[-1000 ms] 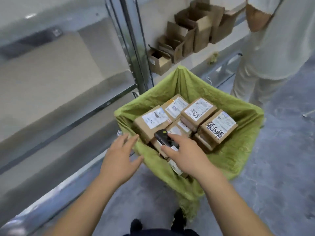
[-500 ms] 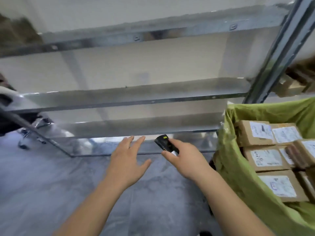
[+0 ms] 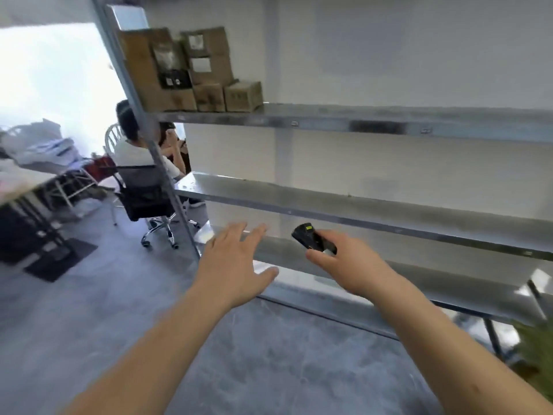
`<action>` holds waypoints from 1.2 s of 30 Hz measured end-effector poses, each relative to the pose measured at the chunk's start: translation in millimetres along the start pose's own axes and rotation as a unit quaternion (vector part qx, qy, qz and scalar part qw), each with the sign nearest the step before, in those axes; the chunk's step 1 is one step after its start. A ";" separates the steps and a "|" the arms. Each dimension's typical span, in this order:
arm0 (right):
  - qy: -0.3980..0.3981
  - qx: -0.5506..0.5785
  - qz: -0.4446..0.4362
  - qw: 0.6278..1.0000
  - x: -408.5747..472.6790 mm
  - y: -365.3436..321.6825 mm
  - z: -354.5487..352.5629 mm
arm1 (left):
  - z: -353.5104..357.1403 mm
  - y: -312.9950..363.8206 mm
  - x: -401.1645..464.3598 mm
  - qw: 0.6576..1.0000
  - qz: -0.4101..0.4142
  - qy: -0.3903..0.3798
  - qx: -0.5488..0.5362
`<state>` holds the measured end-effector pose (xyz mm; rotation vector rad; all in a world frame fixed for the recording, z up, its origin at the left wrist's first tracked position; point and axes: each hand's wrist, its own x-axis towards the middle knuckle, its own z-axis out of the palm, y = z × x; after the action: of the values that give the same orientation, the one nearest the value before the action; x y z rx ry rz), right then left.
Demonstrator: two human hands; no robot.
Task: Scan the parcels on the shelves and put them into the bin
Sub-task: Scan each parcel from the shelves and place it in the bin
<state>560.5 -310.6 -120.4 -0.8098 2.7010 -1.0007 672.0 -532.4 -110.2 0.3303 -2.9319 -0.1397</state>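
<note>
right grip [image 3: 344,265] around black scanner [image 3: 311,241], left grip [image 3: 236,265] spread flat

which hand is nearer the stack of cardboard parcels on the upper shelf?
Left. The left hand, open and empty, is below the cardboard parcels, slightly right of them. The right hand, holding the scanner, is farther right, also well below.

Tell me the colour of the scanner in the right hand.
Black, with a small yellow-green patch on top; the scanner shows in the head view.
</note>
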 end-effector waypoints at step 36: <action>0.082 -0.050 -0.108 0.989 508.2 -106.8 -69.8 | -76.9 -213.9 497.0 0.993 -0.011 0.077 -0.084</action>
<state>156.6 -611.2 24.6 -1.1052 2.8702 -1.0233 256.3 -859.3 27.6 0.3316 -2.7419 -0.3443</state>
